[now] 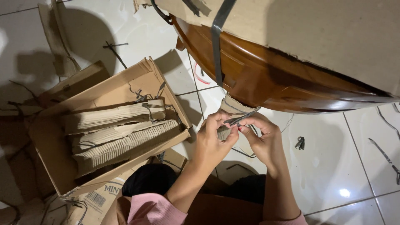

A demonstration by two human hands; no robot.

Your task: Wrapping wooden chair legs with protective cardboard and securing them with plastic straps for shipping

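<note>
Both my hands meet at the middle of the view, under a curved piece of polished brown wooden furniture (266, 79) partly wrapped in cardboard (316, 29). My left hand (212, 139) and my right hand (262, 137) pinch a grey plastic strap (241, 118) that runs over a strip of corrugated cardboard wrapping (233, 106) hanging off the wood. A second grey strap (217, 41) crosses the cardboard and the wood higher up. My pink sleeves show at the bottom.
An open cardboard box (46, 137) at left holds rolled pieces of corrugated cardboard (121, 133). Cut strap scraps (300, 143) and torn cardboard lie on the white tiled floor (333, 166). My dark-clad knee (150, 179) rests near the box.
</note>
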